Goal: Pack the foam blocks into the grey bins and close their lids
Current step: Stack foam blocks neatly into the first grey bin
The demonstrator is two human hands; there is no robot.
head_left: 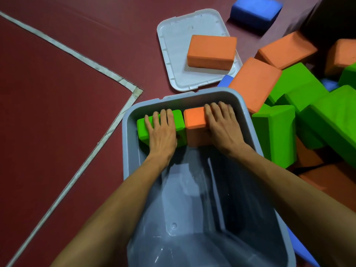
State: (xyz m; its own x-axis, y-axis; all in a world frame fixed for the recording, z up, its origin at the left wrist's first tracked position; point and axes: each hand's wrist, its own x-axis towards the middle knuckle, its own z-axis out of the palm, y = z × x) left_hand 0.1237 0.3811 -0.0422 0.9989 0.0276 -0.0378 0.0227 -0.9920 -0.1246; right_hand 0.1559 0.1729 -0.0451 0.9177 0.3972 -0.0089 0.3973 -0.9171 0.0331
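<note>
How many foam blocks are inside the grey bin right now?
2: a green block under the left hand and an orange block under the right hand, side by side at the far wall of the bin. No others show.

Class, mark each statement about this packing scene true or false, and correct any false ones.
1. The left hand rests on the green block inside the grey bin. True.
2. The lid is closed on the bin. False: it lies on the floor beyond the bin.
3. A loose orange block sits on the lid. True.
4. The right hand rests on a blue block. False: it rests on the packed orange block beside the green one.
</note>
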